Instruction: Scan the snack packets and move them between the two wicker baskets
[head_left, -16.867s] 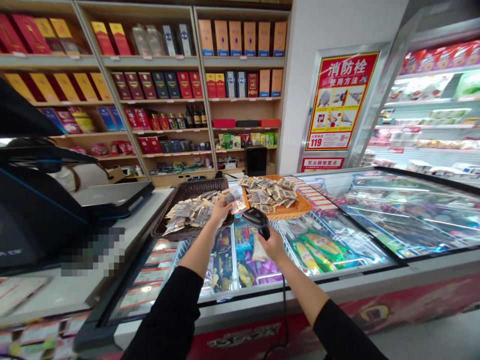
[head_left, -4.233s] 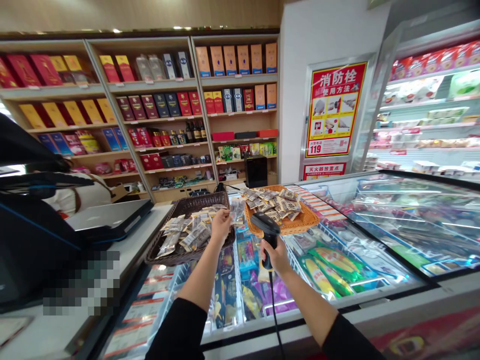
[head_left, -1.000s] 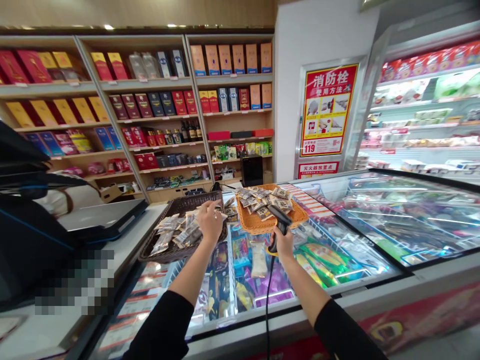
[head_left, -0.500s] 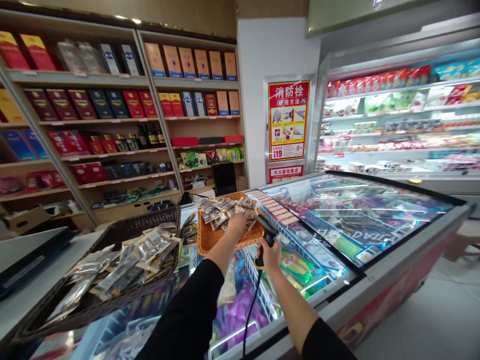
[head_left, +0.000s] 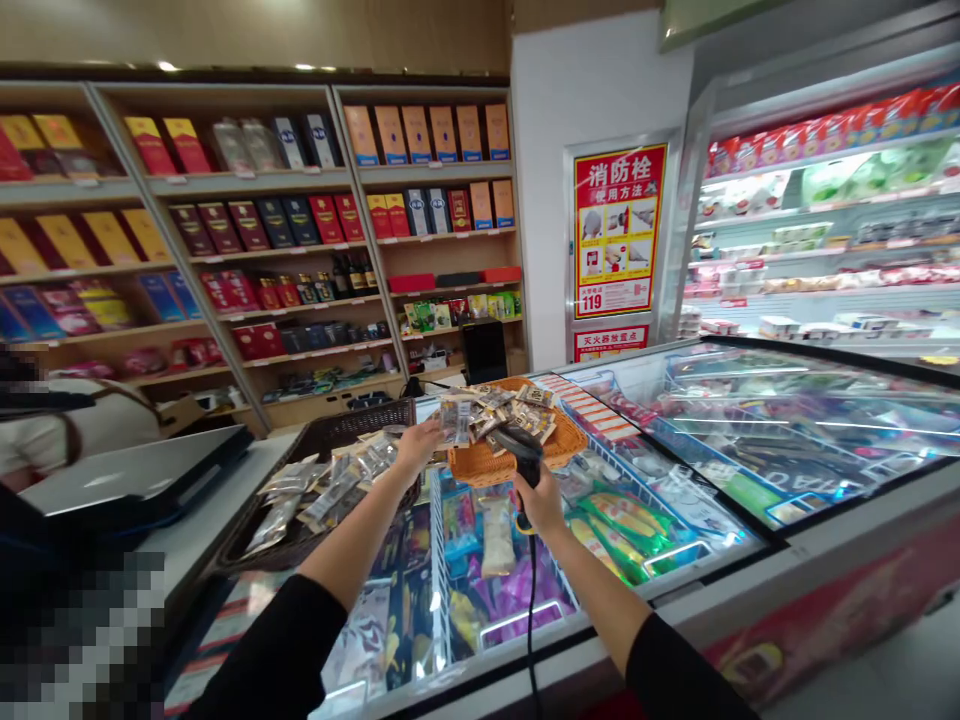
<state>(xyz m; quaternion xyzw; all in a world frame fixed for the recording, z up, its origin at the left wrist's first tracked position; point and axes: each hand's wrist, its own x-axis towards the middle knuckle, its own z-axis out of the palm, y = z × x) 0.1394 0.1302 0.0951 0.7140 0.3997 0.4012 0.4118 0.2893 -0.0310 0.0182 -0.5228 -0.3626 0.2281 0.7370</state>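
My left hand pinches a small clear-fronted snack packet at the left side of the orange wicker basket. More packets like it lie heaped in that basket. In my right hand is a black handheld barcode scanner, its head in front of the heap and tilted toward the packet. Its cable hangs down over the freezer. Left of my left hand, a dark brown wicker basket holds many longer packets.
Both baskets rest on a glass-topped chest freezer full of bagged food. A grey counter runs along the left, where another person is partly visible. Shelves of boxes stand behind, and a lit refrigerated display is at right.
My left hand has come out of the heap in the orange basket and moved left with a packet. The scanner stays in my right hand. The view has turned left.
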